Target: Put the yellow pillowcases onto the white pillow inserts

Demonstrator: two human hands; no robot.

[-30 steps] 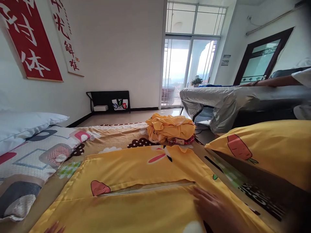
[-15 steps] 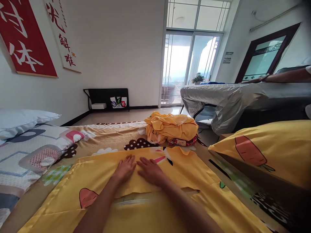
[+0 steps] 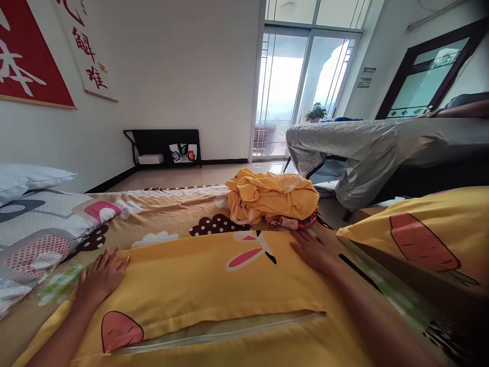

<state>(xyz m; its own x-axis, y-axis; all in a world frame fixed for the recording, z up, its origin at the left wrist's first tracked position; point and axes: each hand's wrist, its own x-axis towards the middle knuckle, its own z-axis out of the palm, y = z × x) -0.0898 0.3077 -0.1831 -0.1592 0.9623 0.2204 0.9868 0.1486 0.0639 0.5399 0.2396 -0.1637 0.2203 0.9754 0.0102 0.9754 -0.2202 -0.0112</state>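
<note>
A yellow pillowcase (image 3: 183, 275) with carrot and rabbit-ear prints lies spread flat on the bed in front of me. Across its near part runs a slit (image 3: 229, 329) with a pale strip along it, gaping a little. My left hand (image 3: 102, 278) rests palm down at the pillowcase's left edge, fingers stretched and apart. At the far right corner lies my right hand (image 3: 310, 250), also flat, its fingertips close to a crumpled heap of yellow cloth (image 3: 271, 196). Neither hand grips anything. Red checked fabric (image 3: 292, 221) shows under the heap.
A yellow carrot-print item (image 3: 424, 239) sits on the right. Patterned bedding (image 3: 46, 244) and a white pillow (image 3: 34, 178) lie on the left. Beyond the bed stand a plastic-covered table (image 3: 367, 148), with another person's arm (image 3: 462, 109) on it, and a low black shelf (image 3: 153, 142).
My hands have moved apart from the middle of the cloth, left hand to the left edge, right hand to the far right corner. The fabric between looks flatter. The view has tilted down slightly.
</note>
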